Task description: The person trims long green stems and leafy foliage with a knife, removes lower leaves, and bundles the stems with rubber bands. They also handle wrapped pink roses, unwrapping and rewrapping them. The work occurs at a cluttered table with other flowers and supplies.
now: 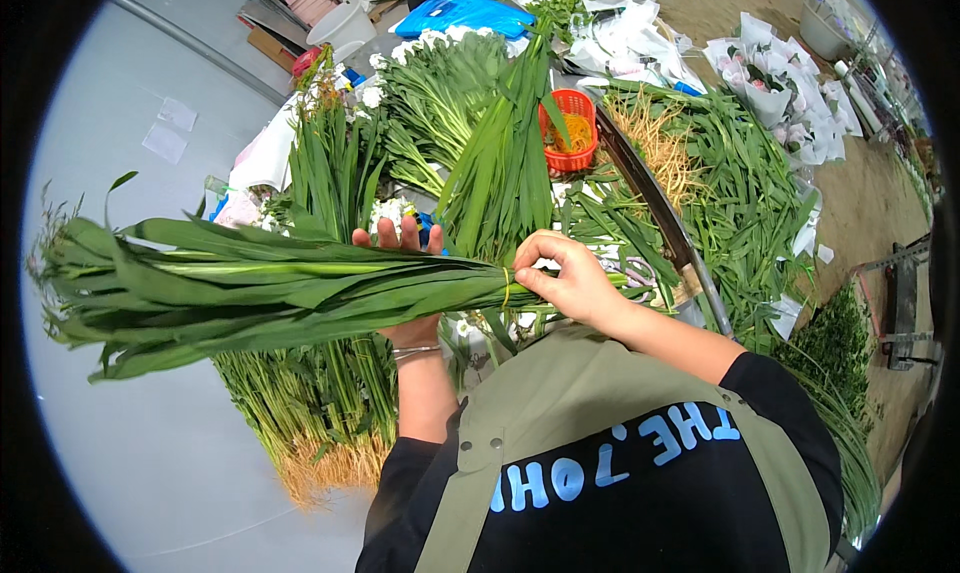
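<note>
A long bunch of green leafy stems (250,283) lies level across the front of me, its leafy end to the left and its cut ends to the right. My left hand (405,323) holds it from below, palm up, with the fingertips showing past its far side. A thin yellow rubber band (507,287) is around the stems near their right end. At that band my right hand (572,281) is closed, thumb and fingers pinched together on it. The bunch hides most of my left palm.
Behind the bunch are more leafy bundles (500,173) and white flowers (372,97). A red basket (572,103) contains yellow rubber bands. A long dark blade-like bar (645,193) slants down at right, beside loose greens (745,193). Rooted-looking stems (310,413) stand at lower left.
</note>
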### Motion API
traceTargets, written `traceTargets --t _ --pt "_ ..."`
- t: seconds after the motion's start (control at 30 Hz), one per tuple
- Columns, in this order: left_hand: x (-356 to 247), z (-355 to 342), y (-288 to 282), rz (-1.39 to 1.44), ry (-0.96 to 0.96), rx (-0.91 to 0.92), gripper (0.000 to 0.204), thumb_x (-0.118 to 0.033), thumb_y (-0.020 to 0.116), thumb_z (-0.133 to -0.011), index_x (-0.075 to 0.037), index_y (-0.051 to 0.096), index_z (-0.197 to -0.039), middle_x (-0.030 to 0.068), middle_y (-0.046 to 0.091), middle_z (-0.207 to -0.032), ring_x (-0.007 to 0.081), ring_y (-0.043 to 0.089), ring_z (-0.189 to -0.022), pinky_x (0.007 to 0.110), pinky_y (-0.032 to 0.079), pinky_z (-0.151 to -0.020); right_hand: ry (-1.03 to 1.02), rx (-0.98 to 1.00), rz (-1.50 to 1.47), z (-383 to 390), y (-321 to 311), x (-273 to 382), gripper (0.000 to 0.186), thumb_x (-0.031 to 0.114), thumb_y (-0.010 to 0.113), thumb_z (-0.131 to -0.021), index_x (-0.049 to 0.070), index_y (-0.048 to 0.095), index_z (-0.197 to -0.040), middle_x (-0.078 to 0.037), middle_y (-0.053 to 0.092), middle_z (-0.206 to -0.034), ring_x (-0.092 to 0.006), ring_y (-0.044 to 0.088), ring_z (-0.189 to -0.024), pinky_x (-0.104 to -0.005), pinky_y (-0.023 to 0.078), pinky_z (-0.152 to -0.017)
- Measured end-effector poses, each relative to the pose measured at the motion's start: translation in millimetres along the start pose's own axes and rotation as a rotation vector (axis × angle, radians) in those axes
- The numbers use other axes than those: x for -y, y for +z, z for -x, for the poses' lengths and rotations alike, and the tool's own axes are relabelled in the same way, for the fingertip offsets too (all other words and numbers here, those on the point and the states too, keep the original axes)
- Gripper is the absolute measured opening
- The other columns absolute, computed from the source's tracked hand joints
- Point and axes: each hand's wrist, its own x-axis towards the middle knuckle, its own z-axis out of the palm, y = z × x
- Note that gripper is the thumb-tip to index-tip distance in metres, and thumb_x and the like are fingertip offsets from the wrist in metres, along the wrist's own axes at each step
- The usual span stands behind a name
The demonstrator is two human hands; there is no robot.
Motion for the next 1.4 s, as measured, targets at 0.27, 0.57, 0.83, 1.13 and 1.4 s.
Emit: traceTargets --t 0.27,0.57,0.83,1.13,1.4 --pt "2.4 6.1 11.8 -0.061 0.051 0.053 0.06 -0.053 0.033 -0.094 -0.02 0.031 -0.143 0.0095 0.027 -0.15 0.0288 0.022 -0.14 0.058 0.009 -0.111 -0.174 -0.166 0.18 17.8 6.3 3.9 0.01 0.001 0.057 -0.081 0.001 0.049 -0.086 -0.01 0.05 -0.083 -0.0261 0.048 -0.08 -0.0359 0.041 -0.074" --pt "-11.6 15.7 14.2 -0.03 0.024 0.063 0.053 -0.047 0.037 -0.095 -0.019 0.037 -0.14 0.0068 0.038 -0.144 0.0277 0.032 -0.135 0.055 0.019 -0.11 0.075 -0.132 -0.359 28.5 1.9 -14.9 0.012 0.014 0.046 -0.097 0.005 0.039 -0.093 -0.003 0.042 -0.092 -0.0118 0.043 -0.087 -0.0358 0.04 -0.096" --pt "-1.2 13.9 25.6 -0.029 0.022 -0.05 0.036 -0.032 0.048 -0.094 -0.013 0.052 -0.124 0.0026 0.051 -0.078 0.0172 0.05 -0.074 0.043 0.04 -0.087 0.183 -0.091 -0.44 37.6 -1.0 -12.2 0.016 0.019 0.051 -0.096 0.003 0.051 -0.1 -0.002 0.052 -0.085 -0.0091 0.053 -0.077 -0.027 0.046 -0.069" --pt "-1.9 9.1 45.0 -0.09 0.03 0.015 0.021 -0.021 0.051 -0.092 -0.004 0.049 -0.106 0.0014 0.048 -0.07 0.0139 0.048 -0.066 0.032 0.038 -0.073 0.547 -0.623 -1.338 32.3 -22.9 -7.6 0.025 0.024 0.042 -0.099 0.012 0.039 -0.077 0.004 0.026 -0.056 -0.0086 0.023 -0.049 -0.024 0.022 -0.045" --pt "-8.0 8.6 52.3 -0.074 -0.031 0.104 0.031 -0.015 0.07 -0.08 -0.007 0.045 -0.096 -0.0001 0.049 -0.071 0.0126 0.049 -0.066 0.03 0.037 -0.071 0.534 -0.764 -1.524 46.3 -72.6 -2.7 0.043 0.026 0.043 -0.098 0.014 0.032 -0.058 0.002 0.027 -0.055 -0.011 0.025 -0.048 -0.0238 0.02 -0.043"
